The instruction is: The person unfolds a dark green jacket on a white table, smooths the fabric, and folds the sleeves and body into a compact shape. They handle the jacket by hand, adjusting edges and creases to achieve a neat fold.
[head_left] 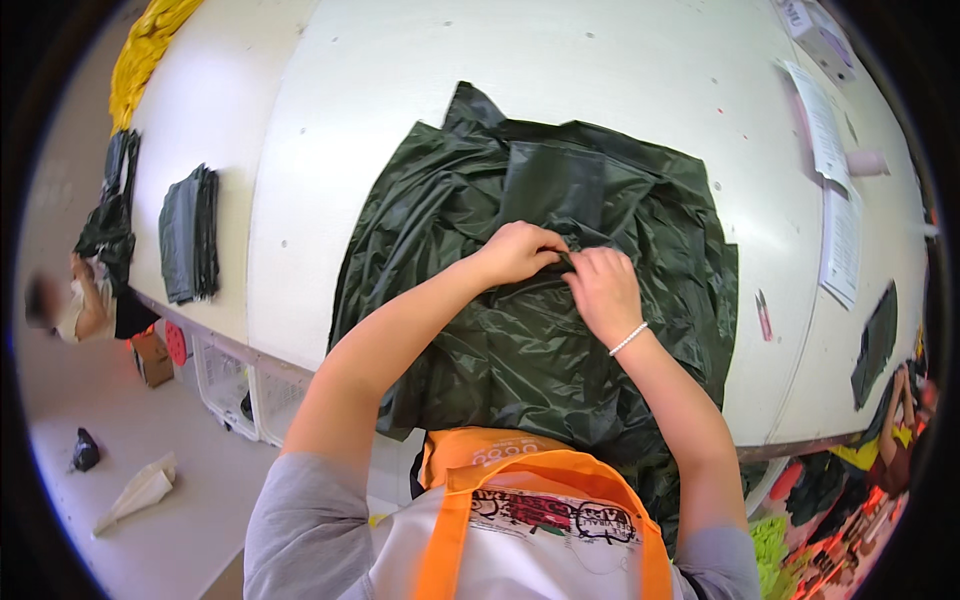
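A dark green, shiny garment (480, 350) lies spread and wrinkled over the white table in front of me, its near edge hanging toward my orange apron. A flat rectangular patch (553, 183) of the same cloth shows on its upper middle. My left hand (522, 250) pinches a small fold of the fabric near the centre. Right beside it, my right hand (606, 288) has its fingertips closed on the same fold, and a white bracelet (628, 339) circles that wrist. What exactly sits between the fingertips is hidden.
Small scissors (764, 316) lie right of the garment. A stack of folded dark green pieces (190, 235) rests on the left, yellow cloth (145, 55) beyond it. Paper sheets (840, 235), a box (818, 40) and a dark folded piece (875, 347) are at right. Other people work on both sides.
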Tool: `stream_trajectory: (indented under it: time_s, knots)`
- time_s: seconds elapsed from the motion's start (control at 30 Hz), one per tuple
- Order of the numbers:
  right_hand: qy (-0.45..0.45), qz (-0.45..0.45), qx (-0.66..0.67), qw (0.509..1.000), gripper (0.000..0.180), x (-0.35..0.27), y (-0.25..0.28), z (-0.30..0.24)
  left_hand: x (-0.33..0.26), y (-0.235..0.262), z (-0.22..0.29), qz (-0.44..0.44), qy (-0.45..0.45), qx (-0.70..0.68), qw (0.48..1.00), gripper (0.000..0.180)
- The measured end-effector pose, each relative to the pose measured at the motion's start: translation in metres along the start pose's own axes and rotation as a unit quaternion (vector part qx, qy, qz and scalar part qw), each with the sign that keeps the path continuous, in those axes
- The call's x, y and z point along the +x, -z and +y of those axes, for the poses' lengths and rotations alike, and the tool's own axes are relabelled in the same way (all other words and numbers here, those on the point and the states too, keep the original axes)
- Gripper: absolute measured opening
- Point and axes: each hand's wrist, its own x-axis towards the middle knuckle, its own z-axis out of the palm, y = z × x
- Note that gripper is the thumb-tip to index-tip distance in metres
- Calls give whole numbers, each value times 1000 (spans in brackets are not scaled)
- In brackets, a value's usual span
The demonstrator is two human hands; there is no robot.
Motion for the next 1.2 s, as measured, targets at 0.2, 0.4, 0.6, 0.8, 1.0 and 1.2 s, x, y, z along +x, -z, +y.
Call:
stream_trajectory:
  time_s: [0.2, 0.4, 0.6, 0.8, 1.0, 1.2]
  knots:
    - [-239, -115, 120, 957, 11, 23, -21, 38, 7, 16, 28, 73, -67, 205, 974, 23]
    - [-341, -124, 250, 898, 22, 44, -22, 55, -6, 4, 9, 52, -133, 309, 940, 30]
    - [-34, 5, -6, 999, 17, 38, -9, 19, 20, 27, -9, 2, 12, 11, 1000, 17]
    - [-235, -108, 193, 946, 17, 51, -21, 47, 28, 24, 8, 111, -75, 210, 968, 20]
    - [-312, -145, 215, 914, 17, 65, -24, 55, 15, 8, 5, 95, -113, 267, 952, 32]
    - [-77, 52, 29, 995, 10, 52, -19, 32, 56, 47, -13, -33, 29, 23, 999, 17]
